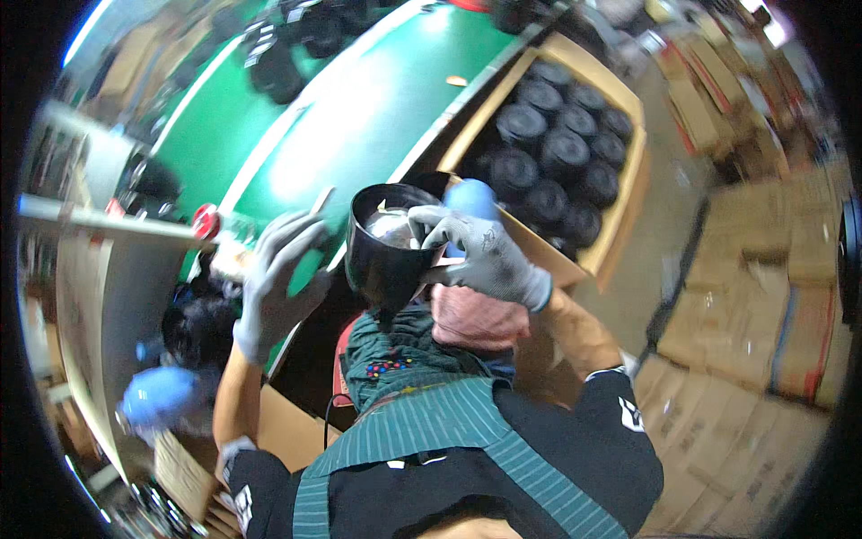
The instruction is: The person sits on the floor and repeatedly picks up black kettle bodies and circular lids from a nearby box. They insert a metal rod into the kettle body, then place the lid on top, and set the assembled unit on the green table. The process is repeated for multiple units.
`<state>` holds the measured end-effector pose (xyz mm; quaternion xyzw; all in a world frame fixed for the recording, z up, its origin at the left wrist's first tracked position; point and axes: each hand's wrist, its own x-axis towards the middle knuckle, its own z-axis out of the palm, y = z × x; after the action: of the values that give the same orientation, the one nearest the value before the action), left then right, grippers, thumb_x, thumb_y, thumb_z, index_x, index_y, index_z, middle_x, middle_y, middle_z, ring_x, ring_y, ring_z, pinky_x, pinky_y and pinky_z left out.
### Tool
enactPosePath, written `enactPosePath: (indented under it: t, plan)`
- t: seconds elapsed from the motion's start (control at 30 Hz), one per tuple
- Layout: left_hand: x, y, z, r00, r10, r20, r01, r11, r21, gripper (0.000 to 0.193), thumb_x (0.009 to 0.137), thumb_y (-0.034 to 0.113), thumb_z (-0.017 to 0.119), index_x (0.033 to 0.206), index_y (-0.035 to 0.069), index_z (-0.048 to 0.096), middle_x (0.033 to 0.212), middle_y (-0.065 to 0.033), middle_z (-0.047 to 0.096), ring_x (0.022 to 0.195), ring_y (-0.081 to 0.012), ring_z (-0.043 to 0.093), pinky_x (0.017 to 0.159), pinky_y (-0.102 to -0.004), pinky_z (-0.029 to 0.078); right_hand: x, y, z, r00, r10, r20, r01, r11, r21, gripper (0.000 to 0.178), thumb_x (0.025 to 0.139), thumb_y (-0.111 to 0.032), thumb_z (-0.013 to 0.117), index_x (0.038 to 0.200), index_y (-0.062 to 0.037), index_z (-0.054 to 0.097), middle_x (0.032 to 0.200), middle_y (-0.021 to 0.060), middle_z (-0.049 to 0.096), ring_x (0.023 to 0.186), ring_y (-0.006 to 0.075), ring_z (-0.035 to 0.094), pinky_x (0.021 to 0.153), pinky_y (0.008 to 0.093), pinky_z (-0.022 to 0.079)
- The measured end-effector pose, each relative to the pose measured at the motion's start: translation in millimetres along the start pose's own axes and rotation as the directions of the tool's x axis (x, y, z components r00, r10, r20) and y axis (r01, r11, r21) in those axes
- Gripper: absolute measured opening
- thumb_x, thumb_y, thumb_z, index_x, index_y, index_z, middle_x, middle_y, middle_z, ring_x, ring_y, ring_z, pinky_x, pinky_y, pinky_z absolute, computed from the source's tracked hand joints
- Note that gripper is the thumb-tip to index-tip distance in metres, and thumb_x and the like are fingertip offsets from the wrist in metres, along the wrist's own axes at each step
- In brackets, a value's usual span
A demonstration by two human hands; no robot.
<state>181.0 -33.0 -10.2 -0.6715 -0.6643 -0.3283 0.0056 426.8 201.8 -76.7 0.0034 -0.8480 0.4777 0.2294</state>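
My right hand (489, 256), in a grey glove, grips the rim of a black cup-shaped housing (382, 277), fingers over the edge into its mouth. Its wide opening faces up, and a shiny silvery lining or part (391, 226) shows inside. To the left of the housing, my left hand (274, 283), gloved too, is held apart from it with fingers spread. A small pale stick-like thing (322, 199) shows by the left fingertips; whether they touch it I cannot tell. Just behind my right hand is a rounded blue thing (471, 198), partly hidden.
A green work surface (359, 99) runs away ahead. At its right stands an open cardboard box (620, 211) packed with several round black pieces (566, 148). Black parts (274, 67) lie at the far left. Pink cloth (476, 316) is near my lap; flattened cartons (727, 332) cover the right side.
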Motion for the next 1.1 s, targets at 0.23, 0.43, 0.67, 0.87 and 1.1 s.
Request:
enactPosePath:
  t: [0.23,0.43,0.67,0.87,1.1]
  plan:
    - [-77.2,17.0,96.5,0.993,-0.067,0.097,0.078,0.99,-0.118,0.077,0.087,0.006,0.078,0.157,-0.001,0.048,0.154,-0.0287,0.057,0.141,-0.0478,0.058,0.119,-0.0546,0.046,-116.9,-56.9,7.9,0.732,0.599,-0.325,-0.503,0.796,0.335,0.069,0.079,-0.024,0.099,0.132,0.0074,0.067,0.148,0.0205,0.068,0.125,0.0206,0.069,0.106,0.0353,0.056]
    - [-58.5,39.2,111.2,0.899,-0.411,0.151,0.429,0.76,-0.489,0.064,0.094,0.017,0.078,0.15,-0.008,0.059,0.144,-0.0203,0.069,0.134,-0.0283,0.067,0.116,-0.0411,0.05,-127.1,-81.4,-3.8,0.631,0.721,-0.287,-0.528,0.67,0.522,0.074,0.087,-0.019,0.094,0.148,0.0064,0.061,0.129,0.0102,0.076,0.105,0.0115,0.07,0.091,0.0276,0.058]
    - [-40.3,-9.4,116.1,0.844,-0.474,0.252,0.536,0.763,-0.36,0.037,0.091,0.023,0.079,0.117,-0.003,0.077,0.105,-0.0093,0.08,0.095,-0.0183,0.075,0.086,-0.0339,0.058,-127.6,-69.9,8.9,0.689,0.719,-0.088,-0.608,0.64,0.469,0.058,0.096,-0.029,0.087,0.145,-0.0045,0.068,0.116,0.0094,0.079,0.097,0.0118,0.072,0.087,0.0313,0.06]
    - [-132.6,-82.9,152.9,0.592,-0.639,0.491,0.754,0.225,-0.617,0.038,0.091,0.024,0.08,0.121,0.002,0.07,0.112,-0.0067,0.074,0.1,-0.017,0.07,0.086,-0.0321,0.056,-166.7,59.5,-15.6,0.776,0.622,-0.102,-0.519,0.722,0.457,0.033,0.109,-0.031,0.066,0.124,-0.0054,0.079,0.108,0.01,0.082,0.1,0.0205,0.076,0.093,0.0364,0.06]
    - [-234.7,-96.7,213.4,0.371,-0.714,0.594,0.726,-0.176,-0.665,0.053,0.092,0.025,0.081,0.137,0.007,0.059,0.131,-0.0072,0.064,0.116,-0.0164,0.063,0.095,-0.0304,0.054,-239.8,236.8,-91.3,0.11,0.742,-0.661,-0.885,-0.23,-0.405,0.088,0.089,-0.076,0.071,0.126,0.0035,0.07,0.116,0.025,0.079,0.105,0.0382,0.08,0.089,0.0515,0.063]
